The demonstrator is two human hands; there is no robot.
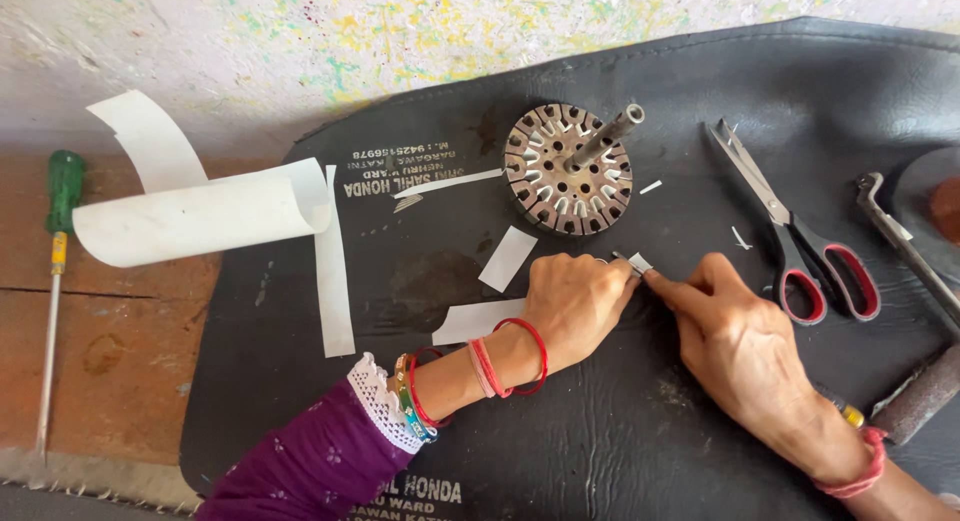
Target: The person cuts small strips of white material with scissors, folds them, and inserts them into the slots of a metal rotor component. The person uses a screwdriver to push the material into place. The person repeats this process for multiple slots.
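- Small white paper piece (640, 262) lies on the black mat (620, 421), just below the slotted metal core; both hands meet on it.
- Left hand (577, 301) curled, fingertips pinching the paper piece; red bangles and threads at the wrist, purple sleeve with white lace cuff.
- Right hand (735, 341) with forefinger and thumb stretched out to the same piece, gripping its edge; red thread at the wrist.
- Slotted metal core (567, 168): round, rusty, a steel shaft standing out of its centre, on the mat just above the hands.
- Cut white strips (507, 258) lie left of the hands; fine scraps near the core.
- Red-handled scissors (800, 241) to the right, blades apart; beyond them a metal tool (905, 243) and a dark cylinder (920, 394).
- Mat bears white printed lettering at its upper left and bottom edge.
- Counter (110, 351): worn reddish-brown surface, cracked; carries a curled white sheet (200, 216) and a green-handled screwdriver (55, 271).
- Wall (250, 41) behind: whitish, speckled with yellow and green paint.
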